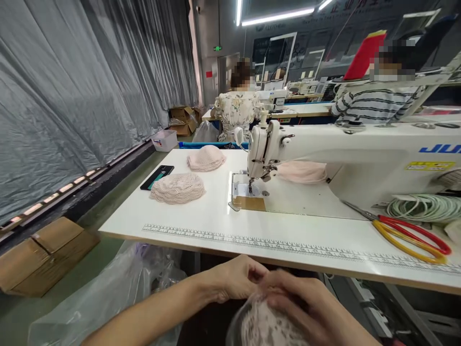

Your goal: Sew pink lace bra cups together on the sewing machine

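Note:
Below the table's front edge, my left hand and my right hand meet over a pale pink lace piece. My right hand's fingers are closed on the lace near its top. My left hand is pinched beside it, fingertips partly hidden, and what it grips is too small to make out. On the white table lie a lace stack and a smooth pink stack. The white sewing machine stands at the right, with more pink fabric behind its needle.
Scissors with red and yellow handles and a coiled pale green cord lie at the right. A phone touches the lace stack. Plastic bags and a cardboard box are at lower left. Two people sit ahead.

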The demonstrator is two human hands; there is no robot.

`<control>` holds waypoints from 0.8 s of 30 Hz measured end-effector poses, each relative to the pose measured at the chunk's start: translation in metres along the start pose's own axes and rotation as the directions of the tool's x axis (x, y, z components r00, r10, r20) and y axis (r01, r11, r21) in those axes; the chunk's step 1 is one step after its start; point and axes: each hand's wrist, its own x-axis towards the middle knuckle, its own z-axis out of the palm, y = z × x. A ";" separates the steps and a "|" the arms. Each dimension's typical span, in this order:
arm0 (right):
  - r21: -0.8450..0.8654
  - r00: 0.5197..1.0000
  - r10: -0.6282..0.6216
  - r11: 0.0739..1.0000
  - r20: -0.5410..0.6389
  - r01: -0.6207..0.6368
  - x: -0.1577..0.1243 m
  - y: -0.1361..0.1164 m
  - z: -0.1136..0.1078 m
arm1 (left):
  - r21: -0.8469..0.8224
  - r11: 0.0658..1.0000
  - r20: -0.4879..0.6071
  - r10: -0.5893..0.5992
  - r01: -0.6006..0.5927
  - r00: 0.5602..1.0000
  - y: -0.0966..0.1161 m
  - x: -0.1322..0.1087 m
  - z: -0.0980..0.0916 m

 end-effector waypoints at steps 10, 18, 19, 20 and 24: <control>0.094 0.939 0.334 0.935 0.084 -0.342 0.010 0.031 0.004 | 0.064 0.997 0.038 0.041 -0.043 0.998 -0.009 -0.007 -0.009; 0.259 0.920 0.333 0.888 0.209 -0.380 0.018 0.035 0.010 | 0.136 0.989 -0.119 0.082 -0.065 0.990 -0.025 -0.017 -0.009; 0.263 0.919 0.330 0.887 0.214 -0.379 0.018 0.035 0.012 | 0.156 0.985 -0.119 0.097 -0.078 0.988 -0.026 -0.019 -0.009; 0.266 0.919 0.329 0.886 0.219 -0.380 0.018 0.035 0.013 | 0.188 0.978 -0.114 0.118 -0.095 0.987 -0.027 -0.022 -0.009; 0.250 0.920 0.331 0.891 0.211 -0.379 0.018 0.035 0.014 | 0.468 0.878 -0.150 0.191 -0.100 0.970 -0.031 -0.028 -0.005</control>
